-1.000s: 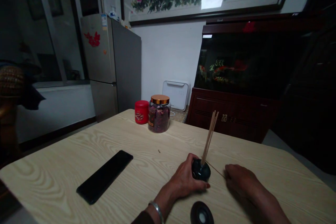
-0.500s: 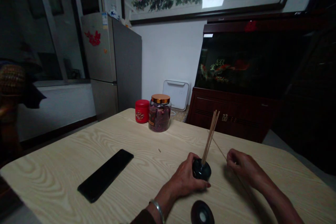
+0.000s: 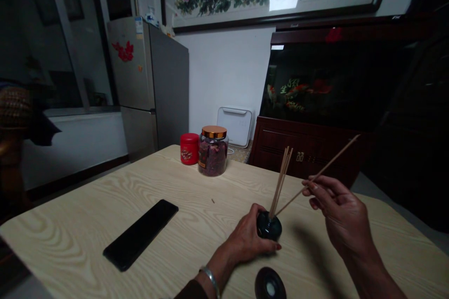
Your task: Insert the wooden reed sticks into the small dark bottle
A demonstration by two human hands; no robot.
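Note:
My left hand is wrapped round a small dark glass bottle standing on the table. Several thin brown sticks stand bunched in its narrow neck, leaning slightly right. Between thumb and fingers, my right hand pinches a single loose stick, held slantwise. Its lower end is close to the bottle's mouth; I cannot tell whether it is inside. The upper end points up and right. A dark round lid-like piece with a pale centre lies in front of the bottle, near the bottom edge.
A black phone-like slab lies on the wood-grain table at left. Behind stand a red canister and a copper-lidded jar of dark reddish contents. A tiny brown scrap lies mid-table. A fish tank stands beyond.
My right hand has risen and turned. The loose stick has swung from slanting down rightward to slanting up rightward, its lower end now by the bottle's mouth. My left hand stays put.

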